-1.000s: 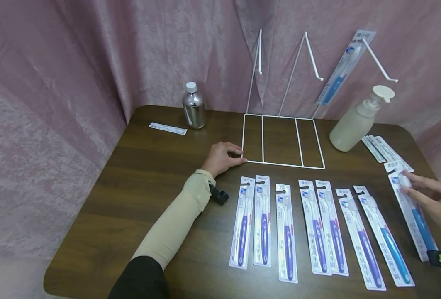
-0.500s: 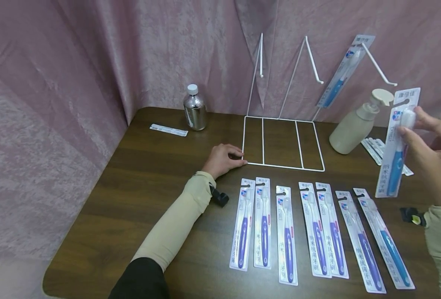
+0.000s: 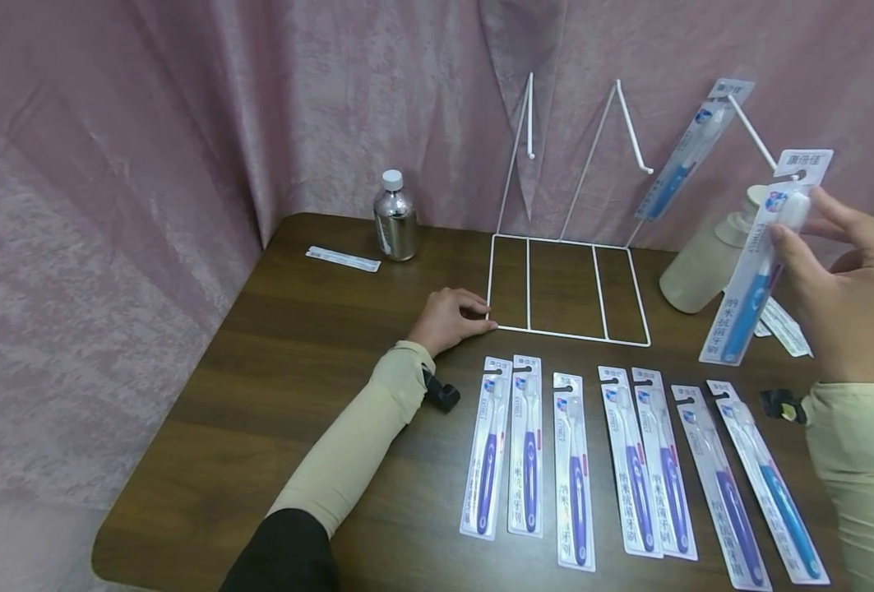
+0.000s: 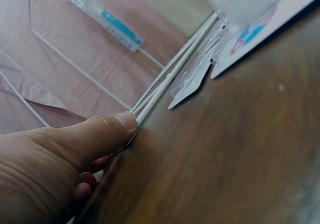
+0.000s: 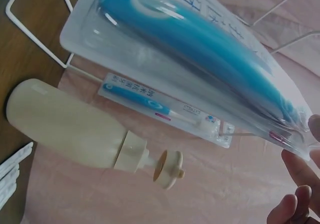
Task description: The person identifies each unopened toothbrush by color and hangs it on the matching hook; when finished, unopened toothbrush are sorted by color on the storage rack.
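My right hand [image 3: 854, 271] pinches a blue packaged toothbrush [image 3: 749, 308] by the upper part of its blister, thumb on one side and fingers on the other. The pack hangs tilted in the air, and its hang hole overlaps the tip of the right-hand hook [image 3: 753, 131] in the head view. Further back on that hook hangs another blue packaged toothbrush [image 3: 677, 181]. My left hand [image 3: 447, 321] holds the front left corner of the white wire rack [image 3: 566, 332] between thumb and fingers. The left wrist view shows the thumb [image 4: 112, 127] on the wire.
A cream pump bottle [image 3: 695, 271] stands just behind the held pack. Several packaged toothbrushes [image 3: 577, 485], mostly purple, lie in a row at the front. A silver bottle [image 3: 395, 226] and a flat strip [image 3: 343, 260] are at the back left. More strips [image 3: 786, 327] lie at the right.
My right hand has lifted the blue packaged toothbrush off the table at the right and carried it up and left to the hook's tip. My left hand stays on the rack corner.
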The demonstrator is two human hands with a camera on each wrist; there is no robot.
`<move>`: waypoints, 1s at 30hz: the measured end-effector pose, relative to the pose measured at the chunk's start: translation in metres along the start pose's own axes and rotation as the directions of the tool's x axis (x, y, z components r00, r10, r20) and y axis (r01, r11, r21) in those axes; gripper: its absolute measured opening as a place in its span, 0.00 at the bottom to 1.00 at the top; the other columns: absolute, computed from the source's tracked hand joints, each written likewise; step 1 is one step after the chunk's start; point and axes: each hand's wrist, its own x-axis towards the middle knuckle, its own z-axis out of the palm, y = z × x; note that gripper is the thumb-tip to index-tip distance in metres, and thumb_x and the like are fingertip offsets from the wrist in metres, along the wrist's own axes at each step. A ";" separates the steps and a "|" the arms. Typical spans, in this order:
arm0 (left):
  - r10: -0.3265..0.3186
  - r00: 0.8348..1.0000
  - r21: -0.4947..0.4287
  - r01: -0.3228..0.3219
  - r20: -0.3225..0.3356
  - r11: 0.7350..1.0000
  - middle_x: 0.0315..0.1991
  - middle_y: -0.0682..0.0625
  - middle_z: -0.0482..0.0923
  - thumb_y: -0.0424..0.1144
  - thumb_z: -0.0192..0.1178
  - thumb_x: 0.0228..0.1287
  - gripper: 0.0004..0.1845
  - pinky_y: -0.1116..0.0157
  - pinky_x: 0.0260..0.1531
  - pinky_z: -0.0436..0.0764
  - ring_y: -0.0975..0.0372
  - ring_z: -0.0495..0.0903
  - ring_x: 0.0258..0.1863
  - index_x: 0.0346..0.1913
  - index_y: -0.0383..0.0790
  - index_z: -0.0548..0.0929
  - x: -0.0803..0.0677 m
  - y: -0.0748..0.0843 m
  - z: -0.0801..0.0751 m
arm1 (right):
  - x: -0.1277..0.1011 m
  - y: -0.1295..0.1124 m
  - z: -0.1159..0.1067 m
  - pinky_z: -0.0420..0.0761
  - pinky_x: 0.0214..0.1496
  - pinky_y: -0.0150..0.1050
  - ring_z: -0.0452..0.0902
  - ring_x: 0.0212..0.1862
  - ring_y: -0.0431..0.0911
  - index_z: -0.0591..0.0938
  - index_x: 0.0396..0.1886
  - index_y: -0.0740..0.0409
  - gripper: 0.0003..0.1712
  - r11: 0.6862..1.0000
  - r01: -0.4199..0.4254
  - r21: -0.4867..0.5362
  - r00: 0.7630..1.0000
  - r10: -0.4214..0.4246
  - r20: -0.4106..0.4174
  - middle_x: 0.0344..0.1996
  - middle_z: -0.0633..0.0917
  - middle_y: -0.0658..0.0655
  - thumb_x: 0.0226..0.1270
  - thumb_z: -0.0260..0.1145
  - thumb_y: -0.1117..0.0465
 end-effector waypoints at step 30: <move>0.040 0.999 0.035 -0.040 -0.002 0.999 0.49 0.53 0.90 0.48 0.80 0.60 0.15 0.66 0.61 0.77 0.61 0.85 0.54 0.46 0.45 0.95 0.002 -0.003 0.000 | 0.104 0.004 0.098 0.61 0.39 0.23 0.62 0.26 0.15 0.78 0.60 0.25 0.26 0.990 -0.106 -0.091 0.992 0.112 0.054 0.49 0.91 0.43 0.65 0.76 0.44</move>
